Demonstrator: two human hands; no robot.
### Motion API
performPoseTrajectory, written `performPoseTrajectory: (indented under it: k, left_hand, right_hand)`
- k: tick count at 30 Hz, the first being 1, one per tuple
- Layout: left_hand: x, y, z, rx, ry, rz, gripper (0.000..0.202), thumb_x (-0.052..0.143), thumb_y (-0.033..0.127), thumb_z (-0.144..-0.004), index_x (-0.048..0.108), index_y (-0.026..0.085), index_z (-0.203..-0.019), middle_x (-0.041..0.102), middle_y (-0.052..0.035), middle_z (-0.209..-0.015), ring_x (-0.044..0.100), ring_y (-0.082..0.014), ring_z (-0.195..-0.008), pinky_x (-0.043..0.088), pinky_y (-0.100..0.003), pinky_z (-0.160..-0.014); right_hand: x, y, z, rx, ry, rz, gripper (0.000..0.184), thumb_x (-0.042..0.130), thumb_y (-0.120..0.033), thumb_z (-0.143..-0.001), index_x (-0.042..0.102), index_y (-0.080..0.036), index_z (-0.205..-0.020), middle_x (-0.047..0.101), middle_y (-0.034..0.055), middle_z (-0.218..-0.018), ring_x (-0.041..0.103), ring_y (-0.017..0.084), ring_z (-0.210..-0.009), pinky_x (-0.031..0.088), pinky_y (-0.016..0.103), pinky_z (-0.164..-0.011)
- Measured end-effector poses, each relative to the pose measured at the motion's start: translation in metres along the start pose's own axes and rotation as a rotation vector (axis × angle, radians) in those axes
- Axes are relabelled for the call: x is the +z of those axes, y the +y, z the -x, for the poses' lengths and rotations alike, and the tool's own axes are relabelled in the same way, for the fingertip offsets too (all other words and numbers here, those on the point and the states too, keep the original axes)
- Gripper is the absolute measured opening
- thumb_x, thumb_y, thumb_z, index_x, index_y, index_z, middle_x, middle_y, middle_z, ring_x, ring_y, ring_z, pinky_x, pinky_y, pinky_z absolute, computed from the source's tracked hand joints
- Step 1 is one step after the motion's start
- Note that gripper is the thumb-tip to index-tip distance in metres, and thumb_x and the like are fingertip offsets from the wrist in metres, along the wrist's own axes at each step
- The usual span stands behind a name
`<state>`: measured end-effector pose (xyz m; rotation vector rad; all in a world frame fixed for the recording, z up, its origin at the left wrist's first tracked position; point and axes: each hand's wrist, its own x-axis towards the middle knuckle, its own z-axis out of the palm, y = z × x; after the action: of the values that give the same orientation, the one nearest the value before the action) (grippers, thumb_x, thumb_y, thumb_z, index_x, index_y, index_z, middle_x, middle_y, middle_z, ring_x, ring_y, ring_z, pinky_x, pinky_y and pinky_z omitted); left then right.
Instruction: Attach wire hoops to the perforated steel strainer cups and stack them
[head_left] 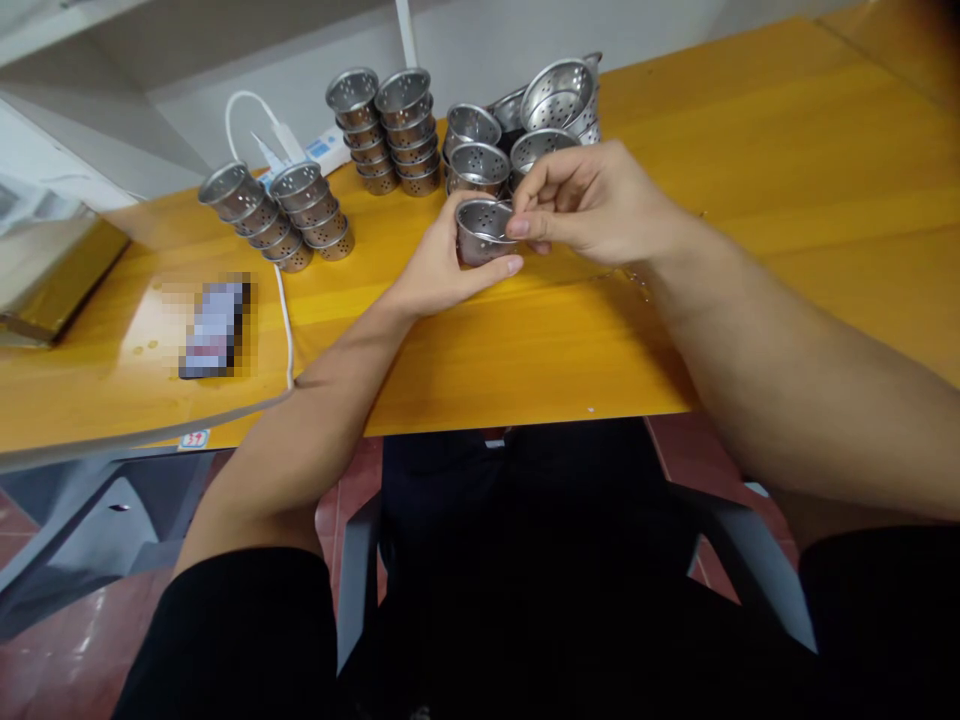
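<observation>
A small perforated metal strainer basket (484,250) stands in front of me, tilted slightly so its holed inside shows. My left hand (442,260) is wrapped around its left side, thumb along the near wall. At the right rim, my right hand (577,205) is closed in a pinch; whatever lies between its thumb and fingers is too small or hidden to make out. Just behind the hands, more strainer baskets (478,165) are grouped, partly covered by my right hand. A larger one (559,95) lies tilted on top at the back of that group.
Tall stacks of baskets (405,130) stand against the wall, and shorter leaning stacks (300,215) are to the left. A blurred-out phone (215,330) lies on the yellow table (480,370). A white cable (285,330) runs past it from a power strip (330,150). A box (56,270) sits far left.
</observation>
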<state>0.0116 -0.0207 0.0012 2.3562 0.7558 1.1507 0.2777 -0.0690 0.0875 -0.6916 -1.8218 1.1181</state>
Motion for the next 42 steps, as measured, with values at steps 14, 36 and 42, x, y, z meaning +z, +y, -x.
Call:
performPoseTrajectory:
  k: [14,36,42]
  left_hand:
    - [0.001,-0.006,0.0,0.077,-0.002,-0.013,0.097,0.082,0.104,-0.108,0.057,0.031,-0.167,0.072,-0.0114,-0.148,0.08,-0.0399,-0.142,0.064,-0.062,-0.133]
    - [-0.011,0.028,0.001,0.048,0.103,0.059,0.082,0.101,0.075,-0.112,0.052,0.034,-0.164,0.072,-0.0079,-0.157,0.086,-0.0331,-0.149,0.07,-0.048,-0.132]
    - [-0.01,0.03,0.003,-0.004,0.078,0.026,0.082,0.103,0.064,-0.114,0.049,0.034,-0.167,0.071,-0.0084,-0.162,0.085,-0.033,-0.152,0.069,-0.05,-0.135]
  right_hand:
    - [0.0,0.001,0.0,-0.026,-0.023,0.008,0.084,0.12,-0.097,-0.065,0.085,-0.024,-0.089,0.074,0.0021,-0.078,0.062,0.018,-0.067,0.054,0.035,-0.065]
    - [-0.005,-0.012,0.015,-0.331,0.009,0.612,0.016,0.087,-0.046,-0.114,0.091,-0.033,-0.121,0.081,0.0106,-0.151,0.079,0.033,-0.111,0.071,0.05,-0.091]
    - [-0.003,-0.006,0.015,-0.223,-0.075,0.56,0.028,0.092,-0.061,-0.108,0.091,-0.041,-0.127,0.076,0.0062,-0.158,0.076,0.035,-0.109,0.074,0.059,-0.098]
